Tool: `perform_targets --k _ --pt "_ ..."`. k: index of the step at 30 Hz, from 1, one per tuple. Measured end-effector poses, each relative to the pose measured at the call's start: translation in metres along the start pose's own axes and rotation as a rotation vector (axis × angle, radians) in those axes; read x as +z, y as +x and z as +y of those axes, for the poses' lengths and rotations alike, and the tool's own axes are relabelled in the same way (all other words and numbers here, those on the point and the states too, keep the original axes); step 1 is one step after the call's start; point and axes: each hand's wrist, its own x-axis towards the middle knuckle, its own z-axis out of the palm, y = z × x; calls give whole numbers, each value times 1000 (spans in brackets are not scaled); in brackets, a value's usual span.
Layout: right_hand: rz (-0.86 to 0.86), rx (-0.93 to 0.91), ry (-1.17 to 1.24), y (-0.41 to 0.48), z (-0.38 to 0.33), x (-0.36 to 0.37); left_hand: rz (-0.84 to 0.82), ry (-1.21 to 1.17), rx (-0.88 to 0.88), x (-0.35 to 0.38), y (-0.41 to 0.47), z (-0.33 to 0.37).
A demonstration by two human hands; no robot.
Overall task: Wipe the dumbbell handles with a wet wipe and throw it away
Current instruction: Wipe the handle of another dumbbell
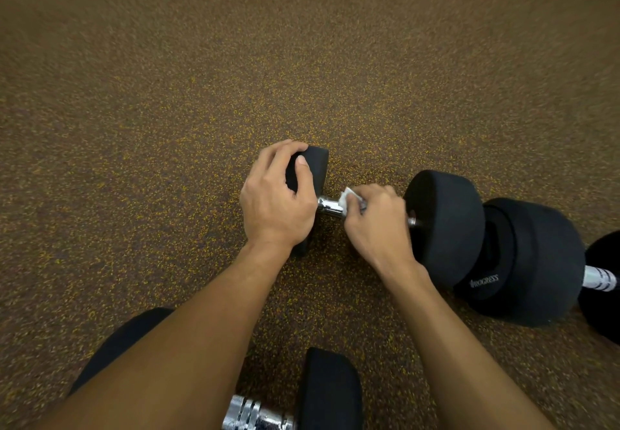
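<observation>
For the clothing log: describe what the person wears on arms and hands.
Nothing worn shows. Both forearms are bare to the frame edge, no sleeves. Neither grip, left hand or right hand, has a glove, ring, watch or band.

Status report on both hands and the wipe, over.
Left hand grips the head. Right hand holds wipe on handle. Second dumbbell close on the right, not blocking.

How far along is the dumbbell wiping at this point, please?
Nothing visibly finished. In hand: the right grip holds the wet wipe on the middle dumbbell's handle; the left grip steadies its head. Possibly left: the right dumbbell's handle, the near dumbbell's handle, then binning the wipe.
</observation>
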Motion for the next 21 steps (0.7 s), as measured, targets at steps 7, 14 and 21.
perform_targets --k 7,14,21 --pt "-24 99 -9 1 -1 -9 -9 6 0 -1 0 2" --pt "-62 58 -34 -5 -5 -13 -2 2 9 -1 -1 1" --pt "-90 48 -107 0 -14 -6 6 -12 6 -1 -4 -1"
